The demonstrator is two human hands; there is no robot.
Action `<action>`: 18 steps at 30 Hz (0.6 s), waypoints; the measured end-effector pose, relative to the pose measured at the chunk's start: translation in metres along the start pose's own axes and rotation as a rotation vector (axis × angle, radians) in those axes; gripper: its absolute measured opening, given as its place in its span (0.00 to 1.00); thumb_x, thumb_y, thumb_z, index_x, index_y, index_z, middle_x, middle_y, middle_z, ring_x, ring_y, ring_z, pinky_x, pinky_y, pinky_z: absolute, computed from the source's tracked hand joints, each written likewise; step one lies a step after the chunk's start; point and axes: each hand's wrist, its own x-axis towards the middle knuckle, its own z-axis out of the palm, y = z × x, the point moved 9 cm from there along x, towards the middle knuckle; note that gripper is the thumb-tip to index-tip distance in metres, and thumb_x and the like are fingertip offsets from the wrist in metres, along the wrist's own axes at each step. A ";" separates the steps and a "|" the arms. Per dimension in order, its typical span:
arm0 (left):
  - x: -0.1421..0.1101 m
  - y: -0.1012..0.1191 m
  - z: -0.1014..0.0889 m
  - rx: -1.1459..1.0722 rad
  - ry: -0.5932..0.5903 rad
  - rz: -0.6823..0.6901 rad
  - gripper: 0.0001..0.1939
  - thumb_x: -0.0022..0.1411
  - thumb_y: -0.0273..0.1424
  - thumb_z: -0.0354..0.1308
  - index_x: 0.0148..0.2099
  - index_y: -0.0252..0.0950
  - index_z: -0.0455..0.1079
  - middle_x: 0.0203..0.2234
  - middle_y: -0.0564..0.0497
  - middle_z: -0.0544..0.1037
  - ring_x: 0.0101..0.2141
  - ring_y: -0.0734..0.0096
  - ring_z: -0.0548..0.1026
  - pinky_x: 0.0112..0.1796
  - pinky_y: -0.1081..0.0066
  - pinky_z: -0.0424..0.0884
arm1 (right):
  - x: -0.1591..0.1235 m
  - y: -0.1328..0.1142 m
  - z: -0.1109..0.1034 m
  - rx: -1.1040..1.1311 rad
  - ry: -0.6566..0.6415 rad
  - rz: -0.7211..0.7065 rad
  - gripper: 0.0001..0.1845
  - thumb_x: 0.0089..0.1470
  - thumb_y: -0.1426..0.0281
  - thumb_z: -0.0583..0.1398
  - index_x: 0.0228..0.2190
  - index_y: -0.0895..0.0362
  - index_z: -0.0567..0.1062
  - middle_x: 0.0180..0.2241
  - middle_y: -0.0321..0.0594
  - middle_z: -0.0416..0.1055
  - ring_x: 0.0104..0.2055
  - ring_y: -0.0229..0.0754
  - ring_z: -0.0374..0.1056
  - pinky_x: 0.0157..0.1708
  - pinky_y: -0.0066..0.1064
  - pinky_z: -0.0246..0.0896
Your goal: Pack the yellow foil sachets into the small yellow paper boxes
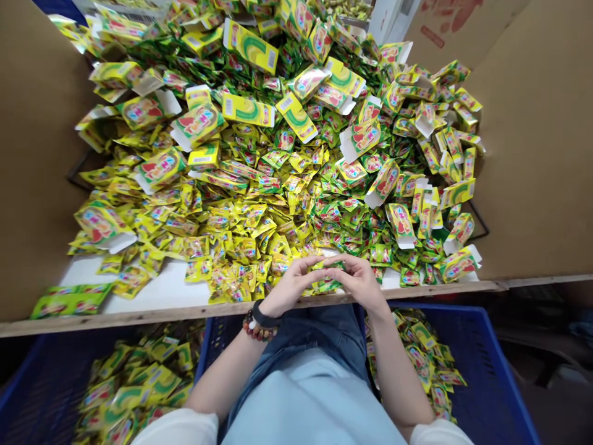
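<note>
My left hand (293, 285), with a beaded bracelet and a dark band at the wrist, is at the front edge of the white tabletop. Its fingertips meet those of my right hand (360, 282), making a ring. Both hands are closed around small shiny green sachets (328, 285), partly hidden by the fingers. Just beyond lies a heap of loose yellow sachets (250, 216), with green sachets (333, 213) mixed in toward the right. Small printed cartons, such as a yellow-green carton (296, 117), lie scattered over the heap, several with white end flaps open.
Cardboard walls stand at the left (37, 154) and right (537, 154). A wooden strip (162, 312) edges the table. Below are a blue crate (37, 383) at left and another blue crate (495, 371) at right, both holding filled packs. A flat green strip (69, 301) lies at the front-left corner.
</note>
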 end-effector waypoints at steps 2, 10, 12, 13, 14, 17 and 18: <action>-0.003 -0.004 0.000 -0.079 0.027 -0.029 0.23 0.57 0.42 0.64 0.53 0.38 0.70 0.43 0.46 0.79 0.40 0.64 0.78 0.42 0.66 0.75 | -0.001 -0.006 -0.004 -0.027 0.039 -0.048 0.15 0.48 0.59 0.67 0.35 0.55 0.81 0.22 0.33 0.72 0.18 0.31 0.57 0.17 0.23 0.54; -0.007 0.008 -0.003 -0.056 0.038 -0.074 0.22 0.50 0.47 0.67 0.37 0.35 0.68 0.29 0.53 0.74 0.25 0.77 0.71 0.25 0.76 0.72 | -0.010 -0.020 -0.005 -0.348 0.022 -0.167 0.25 0.54 0.63 0.63 0.54 0.51 0.73 0.36 0.38 0.78 0.24 0.36 0.64 0.28 0.28 0.64; -0.006 0.013 -0.006 0.082 0.041 -0.052 0.21 0.52 0.47 0.67 0.34 0.34 0.69 0.22 0.56 0.71 0.20 0.81 0.63 0.21 0.79 0.63 | -0.011 -0.024 -0.002 -0.451 -0.007 -0.207 0.26 0.54 0.63 0.62 0.55 0.51 0.72 0.36 0.37 0.78 0.24 0.35 0.63 0.29 0.28 0.64; -0.005 0.015 -0.007 0.137 0.033 -0.043 0.20 0.53 0.46 0.66 0.32 0.33 0.70 0.20 0.56 0.70 0.19 0.82 0.60 0.20 0.79 0.60 | -0.011 -0.025 -0.001 -0.478 -0.017 -0.211 0.27 0.54 0.63 0.63 0.56 0.51 0.72 0.34 0.35 0.77 0.23 0.35 0.61 0.27 0.28 0.63; -0.005 0.017 -0.007 0.174 0.019 -0.036 0.19 0.53 0.46 0.65 0.30 0.33 0.70 0.19 0.56 0.70 0.18 0.82 0.59 0.20 0.78 0.58 | -0.011 -0.025 -0.001 -0.490 -0.023 -0.207 0.28 0.53 0.62 0.63 0.56 0.51 0.71 0.30 0.34 0.76 0.21 0.34 0.59 0.26 0.27 0.61; -0.003 0.021 -0.008 0.231 -0.007 -0.011 0.19 0.54 0.45 0.64 0.27 0.32 0.71 0.20 0.54 0.73 0.21 0.78 0.63 0.25 0.76 0.61 | -0.011 -0.017 0.001 -0.432 -0.044 -0.145 0.31 0.51 0.62 0.65 0.56 0.52 0.71 0.20 0.28 0.69 0.18 0.33 0.54 0.21 0.26 0.58; -0.003 0.022 -0.008 0.254 -0.009 0.003 0.19 0.55 0.44 0.64 0.26 0.32 0.71 0.20 0.53 0.73 0.22 0.77 0.64 0.26 0.75 0.61 | -0.011 -0.013 0.002 -0.380 -0.057 -0.103 0.31 0.51 0.62 0.66 0.57 0.52 0.71 0.17 0.27 0.66 0.17 0.33 0.52 0.19 0.25 0.56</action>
